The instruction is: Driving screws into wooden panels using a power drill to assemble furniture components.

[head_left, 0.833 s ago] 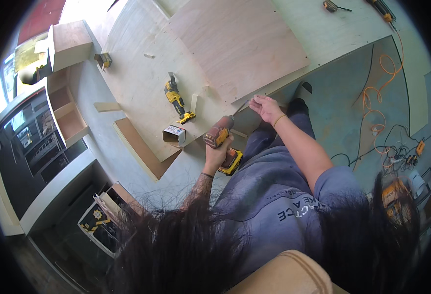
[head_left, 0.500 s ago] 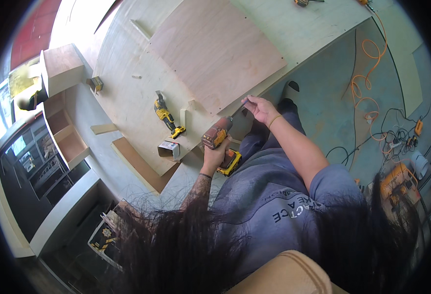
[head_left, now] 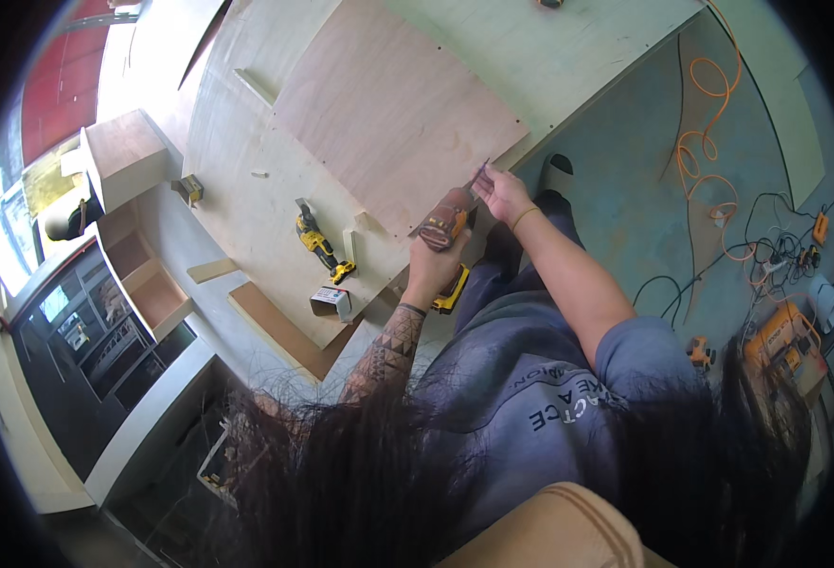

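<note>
My left hand [head_left: 428, 270] is wrapped round the grip of a cordless drill driver [head_left: 447, 220], whose yellow battery shows below my wrist. The tool points up and to the right, over the near edge of the plywood board [head_left: 407, 114]. At its front end, my right hand [head_left: 504, 196] pinches a thin dark screw [head_left: 480, 172] that lines up with the driver's nose. Whether the bit sits in the screw head is too small to tell.
A yellow multi-tool [head_left: 316, 243] and an open small box [head_left: 331, 301] lie on the large plywood tabletop [head_left: 246, 170], near wood offcuts. An orange hose [head_left: 706, 147] and tangled black cables [head_left: 786, 251] lie on the floor at right. Wooden cabinets [head_left: 128, 156] stand at left.
My left hand has brought the driver up and right, so its nose now meets the screw in my right hand. The view has shifted slightly.
</note>
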Tool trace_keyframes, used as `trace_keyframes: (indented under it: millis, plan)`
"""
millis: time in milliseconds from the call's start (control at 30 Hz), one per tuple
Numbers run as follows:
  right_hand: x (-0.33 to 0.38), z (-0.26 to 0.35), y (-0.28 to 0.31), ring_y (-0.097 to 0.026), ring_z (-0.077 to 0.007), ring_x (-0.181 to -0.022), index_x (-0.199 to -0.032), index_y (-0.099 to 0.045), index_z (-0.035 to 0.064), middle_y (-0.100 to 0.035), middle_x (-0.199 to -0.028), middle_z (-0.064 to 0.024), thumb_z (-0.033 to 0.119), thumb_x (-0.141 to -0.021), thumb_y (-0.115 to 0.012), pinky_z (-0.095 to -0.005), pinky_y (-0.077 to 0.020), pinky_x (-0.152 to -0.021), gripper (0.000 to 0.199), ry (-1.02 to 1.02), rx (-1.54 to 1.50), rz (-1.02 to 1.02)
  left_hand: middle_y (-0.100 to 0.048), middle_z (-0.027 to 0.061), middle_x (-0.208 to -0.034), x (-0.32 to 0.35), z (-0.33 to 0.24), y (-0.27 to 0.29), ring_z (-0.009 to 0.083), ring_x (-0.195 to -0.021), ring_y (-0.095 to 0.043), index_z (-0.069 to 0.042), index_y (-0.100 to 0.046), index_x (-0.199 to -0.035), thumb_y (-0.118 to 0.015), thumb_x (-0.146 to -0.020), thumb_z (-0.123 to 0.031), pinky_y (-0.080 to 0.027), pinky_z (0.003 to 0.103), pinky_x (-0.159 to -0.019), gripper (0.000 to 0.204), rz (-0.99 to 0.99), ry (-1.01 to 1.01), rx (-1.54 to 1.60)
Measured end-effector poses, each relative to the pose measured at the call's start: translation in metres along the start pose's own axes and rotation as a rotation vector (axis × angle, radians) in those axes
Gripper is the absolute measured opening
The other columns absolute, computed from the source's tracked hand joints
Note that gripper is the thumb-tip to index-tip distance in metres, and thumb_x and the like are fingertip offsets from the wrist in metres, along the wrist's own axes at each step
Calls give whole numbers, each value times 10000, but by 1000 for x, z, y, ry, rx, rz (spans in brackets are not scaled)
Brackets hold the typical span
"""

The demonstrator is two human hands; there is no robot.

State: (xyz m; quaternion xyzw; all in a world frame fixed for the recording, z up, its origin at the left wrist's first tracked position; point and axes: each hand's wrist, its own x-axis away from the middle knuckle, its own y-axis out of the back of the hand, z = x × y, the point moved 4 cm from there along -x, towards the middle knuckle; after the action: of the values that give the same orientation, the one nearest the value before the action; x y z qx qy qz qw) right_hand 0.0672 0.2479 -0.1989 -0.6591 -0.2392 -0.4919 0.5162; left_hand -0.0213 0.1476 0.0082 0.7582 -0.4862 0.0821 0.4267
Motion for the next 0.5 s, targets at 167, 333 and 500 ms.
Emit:
trace_keyframes:
  millis: [167, 333, 500]
  plan:
    - [-11, 13, 4, -690, -289, -1097, -1103, -630, 15, -699, -1124, -137, 118, -1093, -554, -440, -566, -1034, 129, -14, -13, -51, -759, 159, -1157, -17, -26, -9, 264, -1085, -729, -26, -677, -1310, -788, -897, -268, -559, 389, -932, 492, 48, 148, -77]
    - [-19, 17, 13, -690, -261, -999, -1110, -603, 35, -671, -1068, -123, 112, -1073, -592, -460, -603, -978, 87, -38, -40, -16, -752, 173, -1199, -25, -35, -14, 273, -1112, -729, -25, -668, -1337, -785, -899, -270, -561, 389, -943, 515, 59, 180, -96]
    - [-21, 23, 16, -686, -253, -980, -1112, -608, 36, -670, -1060, -118, 124, -1066, -611, -459, -603, -976, 100, -79, 6, 13, -744, 178, -1216, -27, -52, -18, 276, -1148, -717, -4, -656, -1340, -790, -897, -251, -552, 392, -978, 525, 82, 185, -87]
